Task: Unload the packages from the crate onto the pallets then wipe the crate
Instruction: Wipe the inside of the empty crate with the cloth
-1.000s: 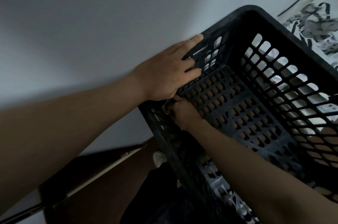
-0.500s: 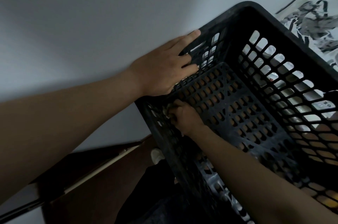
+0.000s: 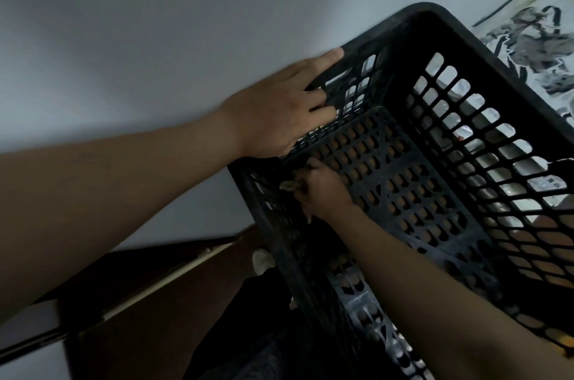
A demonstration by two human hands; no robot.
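We see the black crate (image 3: pixel 388 25) tipped up on edge against a pale wall (image 3: pixel 155 38), its open top facing us and its lattice floor sloping away to the lower right. Brown shows through the holes in that floor, and pale, shiny surfaces show through the holes of the crate's far side.

The 2 hands are close together but apart, both at the crate's near left corner. The left hand (image 3: pixel 279 109) reaches in from the left and lies over the crate's rim. Its index finger runs straight along the rim, and the other fingers bend down onto the inner face of the lattice side. The thumb is hidden behind the crate.

The right hand (image 3: pixel 323 190) reaches in from the lower right, its forearm crossing the crate's floor. It sits just below the left hand, where the floor meets the near side. Its fingers are closed round a small pale bunch, which in this dim light we take to be a cloth (image 3: pixel 289 185). The bunch is pressed against the crate's near side.

Beyond the crate's far rim, at the upper right, lies a sheet (image 3: pixel 534 38) printed in black and white. Below and left of the crate, a dark brown board (image 3: pixel 174 317) with 1 pale strip runs along the foot of the wall.
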